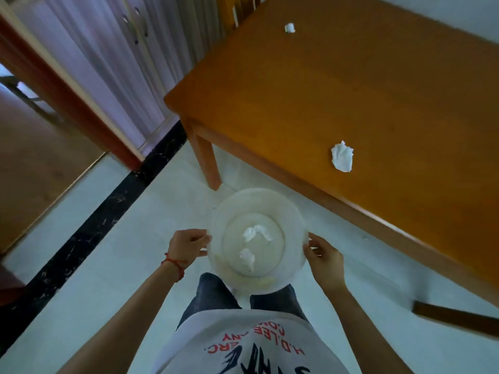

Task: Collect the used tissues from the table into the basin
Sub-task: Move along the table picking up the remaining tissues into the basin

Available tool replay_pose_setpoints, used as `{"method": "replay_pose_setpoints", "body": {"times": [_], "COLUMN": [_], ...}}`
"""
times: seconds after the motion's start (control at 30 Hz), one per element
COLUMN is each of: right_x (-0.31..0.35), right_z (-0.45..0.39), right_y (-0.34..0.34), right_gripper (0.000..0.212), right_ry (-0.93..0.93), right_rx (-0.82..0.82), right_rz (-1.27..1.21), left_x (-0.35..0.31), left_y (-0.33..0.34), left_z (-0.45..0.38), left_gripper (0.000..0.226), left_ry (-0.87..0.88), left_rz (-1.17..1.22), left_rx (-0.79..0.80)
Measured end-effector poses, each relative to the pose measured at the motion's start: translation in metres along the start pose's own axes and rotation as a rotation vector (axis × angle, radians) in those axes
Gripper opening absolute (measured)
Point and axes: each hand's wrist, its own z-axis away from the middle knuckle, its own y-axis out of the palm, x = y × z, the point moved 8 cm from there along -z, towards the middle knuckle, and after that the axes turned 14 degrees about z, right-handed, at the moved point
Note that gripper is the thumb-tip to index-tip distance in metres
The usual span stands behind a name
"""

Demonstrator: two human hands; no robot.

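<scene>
Person stood off the table's corner, basin (258,240) held out at waist height over the floor. Left hand (187,245) was clamped on the basin's left rim, fingers curled over the edge. Right hand (325,259) gripped the right rim the same way, thumb on top. Both hands were busy with the basin, neither free to pick.

The basin was translucent white plastic, round, shallow, a bit stained at the near wall. Two crumpled tissues lay in its bottom: one (256,232) toward the far side, one (247,257) nearer the person. Loose, not weighted.

My read: the step was carrying the basin to the next pickup. To do it well, keep the basin level so the light wads don't slide out, and bring it right up to the table (297,103) edge below the next tissue. Then shift to a one-hand hold, or set the basin on the tabletop, so the other hand can pinch.

On the table, the near tissue (342,156) sat close to the front edge: bright white, crumpled, flattish, with a peaked fold. It should grab easily with a fingertip pinch. The far tissue (289,28) was a tight little wad, well apart from the first, near the back edge beside a chair (237,12). It'll need a reach or a walk around.

Roughly halfway, by count.
</scene>
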Motion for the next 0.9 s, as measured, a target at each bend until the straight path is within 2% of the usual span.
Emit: {"method": "replay_pose_setpoints", "body": {"times": [0.2,0.37,0.67,0.9], "right_x": [-0.032,-0.051,-0.074,-0.078], "right_z": [0.015,0.02,0.0,-0.013], "right_y": [-0.018,-0.033,-0.048,-0.047], "right_gripper": [0.029,0.028,0.03,0.031], "right_ry": [0.154,0.229,0.263,0.259], "right_rx": [-0.131,-0.204,-0.189,-0.156], "right_rz": [-0.072,-0.108,-0.081,-0.06], "left_x": [-0.017,-0.021,-0.027,-0.027], "left_y": [0.046,0.084,0.125,0.131], "left_z": [-0.022,-0.03,-0.039,-0.045], "left_gripper": [0.022,0.021,0.02,0.018], "left_ry": [0.02,0.04,0.043,0.055], "left_rz": [-0.099,-0.155,-0.222,-0.249], "left_rx": [0.198,0.29,0.328,0.312]}}
